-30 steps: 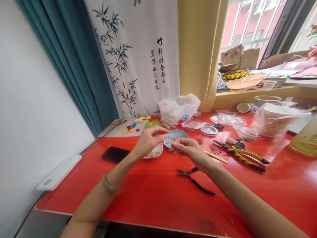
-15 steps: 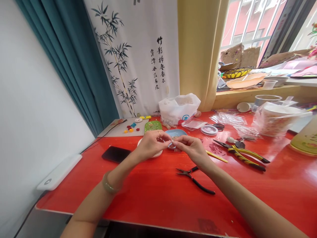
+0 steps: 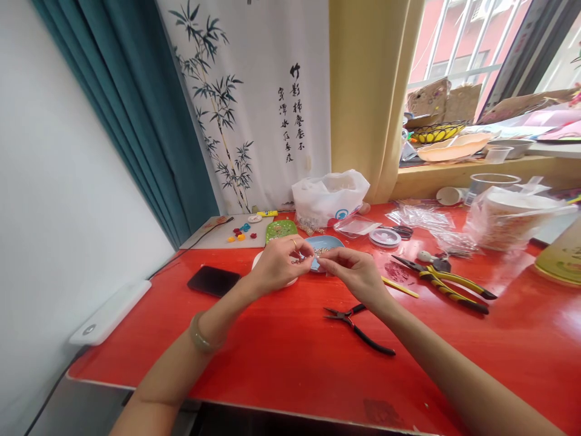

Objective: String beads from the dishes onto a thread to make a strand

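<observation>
My left hand [image 3: 280,261] and my right hand [image 3: 356,272] meet fingertip to fingertip above the red table [image 3: 272,351]. Both are closed in a pinch. Something tiny and pale sits between the fingertips, too small to name. Right behind them lies a blue dish [image 3: 334,242] holding small gold-toned pieces. A white round dish [image 3: 290,282] is mostly hidden under my left hand. Beyond it stands a green dish [image 3: 272,230] with small bits in it. Small black-handled pliers [image 3: 347,317] lie just in front of my right hand.
Left of my hands lies a black phone [image 3: 213,281]. Larger yellow-black pliers [image 3: 438,281] and a yellow stick [image 3: 400,287] lie to the right. Behind are a white plastic bag [image 3: 329,197], a spool [image 3: 385,237] and clear packets [image 3: 420,217]. A grey board [image 3: 206,239] holds coloured pieces.
My hands stay pinched together in nearly the same place, with slight finger movement. The whole view has shifted a little.
</observation>
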Demonstrator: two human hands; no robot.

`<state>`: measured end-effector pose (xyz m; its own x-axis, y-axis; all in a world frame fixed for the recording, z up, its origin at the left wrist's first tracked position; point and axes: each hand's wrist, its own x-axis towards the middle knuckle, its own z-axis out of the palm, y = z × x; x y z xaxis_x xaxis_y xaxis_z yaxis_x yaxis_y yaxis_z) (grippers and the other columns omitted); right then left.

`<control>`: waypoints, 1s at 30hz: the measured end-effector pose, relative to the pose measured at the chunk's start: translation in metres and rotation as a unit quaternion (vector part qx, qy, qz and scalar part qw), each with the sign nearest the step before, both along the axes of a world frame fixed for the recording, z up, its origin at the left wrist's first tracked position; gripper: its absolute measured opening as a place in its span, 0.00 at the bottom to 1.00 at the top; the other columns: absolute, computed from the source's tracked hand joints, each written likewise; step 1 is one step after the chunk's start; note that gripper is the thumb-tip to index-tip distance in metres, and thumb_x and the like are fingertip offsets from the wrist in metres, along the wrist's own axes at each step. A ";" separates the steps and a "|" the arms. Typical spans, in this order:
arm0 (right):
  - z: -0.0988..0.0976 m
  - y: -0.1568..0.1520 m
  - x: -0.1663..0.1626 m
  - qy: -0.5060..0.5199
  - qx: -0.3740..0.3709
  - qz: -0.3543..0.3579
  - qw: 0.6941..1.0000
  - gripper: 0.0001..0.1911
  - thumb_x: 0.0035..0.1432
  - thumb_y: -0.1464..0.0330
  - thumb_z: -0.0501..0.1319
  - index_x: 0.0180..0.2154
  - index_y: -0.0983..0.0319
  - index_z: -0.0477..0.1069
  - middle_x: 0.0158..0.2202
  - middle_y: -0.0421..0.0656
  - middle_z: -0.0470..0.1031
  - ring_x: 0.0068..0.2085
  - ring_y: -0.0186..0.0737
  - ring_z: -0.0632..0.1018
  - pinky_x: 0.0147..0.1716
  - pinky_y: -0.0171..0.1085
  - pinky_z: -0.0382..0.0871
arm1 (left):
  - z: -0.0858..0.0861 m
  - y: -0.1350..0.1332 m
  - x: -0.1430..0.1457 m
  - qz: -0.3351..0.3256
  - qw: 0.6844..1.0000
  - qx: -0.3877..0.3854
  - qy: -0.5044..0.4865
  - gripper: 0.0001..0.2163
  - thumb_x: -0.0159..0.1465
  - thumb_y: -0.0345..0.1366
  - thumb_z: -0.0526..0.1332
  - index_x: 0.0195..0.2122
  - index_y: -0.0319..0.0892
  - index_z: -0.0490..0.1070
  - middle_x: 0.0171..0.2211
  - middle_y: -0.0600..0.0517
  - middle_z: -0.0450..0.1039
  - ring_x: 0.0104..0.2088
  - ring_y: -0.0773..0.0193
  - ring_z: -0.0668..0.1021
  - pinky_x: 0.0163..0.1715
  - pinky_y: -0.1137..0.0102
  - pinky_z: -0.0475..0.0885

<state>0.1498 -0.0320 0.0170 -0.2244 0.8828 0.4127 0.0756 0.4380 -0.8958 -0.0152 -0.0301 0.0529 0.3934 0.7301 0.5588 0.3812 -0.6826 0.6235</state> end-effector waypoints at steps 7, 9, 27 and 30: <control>0.001 -0.003 0.001 -0.070 0.084 -0.054 0.993 0.05 0.49 0.67 0.58 0.26 0.60 0.72 0.28 0.42 0.75 0.29 0.38 0.73 0.30 0.36 0.66 | 0.002 0.000 -0.001 -0.021 1.000 -0.018 -0.010 0.05 0.50 0.28 0.59 0.27 0.42 0.73 0.28 0.50 0.70 0.29 0.67 0.69 0.31 0.74 0.65; 0.002 -0.003 0.001 -0.086 0.099 -0.063 0.989 0.05 0.50 0.68 0.58 0.27 0.60 0.72 0.28 0.42 0.76 0.29 0.38 0.74 0.29 0.36 0.66 | 0.002 0.001 -0.001 -0.025 0.999 -0.023 -0.013 0.05 0.50 0.28 0.60 0.27 0.42 0.73 0.28 0.50 0.70 0.29 0.67 0.70 0.32 0.74 0.65; -0.002 0.000 0.003 -0.155 0.241 -0.097 0.953 0.05 0.51 0.72 0.57 0.28 0.62 0.71 0.27 0.42 0.76 0.26 0.33 0.74 0.26 0.31 0.67 | -0.005 0.013 -0.008 -0.021 0.969 0.198 0.146 0.07 0.58 0.32 0.54 0.32 0.37 0.70 0.31 0.48 0.72 0.32 0.67 0.73 0.32 0.73 0.69; -0.002 0.001 0.003 -0.159 0.242 -0.096 0.952 0.04 0.51 0.72 0.57 0.28 0.62 0.71 0.27 0.42 0.75 0.26 0.33 0.74 0.26 0.31 0.67 | -0.006 0.013 -0.008 -0.016 0.966 0.211 0.147 0.07 0.59 0.32 0.54 0.32 0.37 0.70 0.31 0.48 0.72 0.32 0.67 0.74 0.33 0.73 0.69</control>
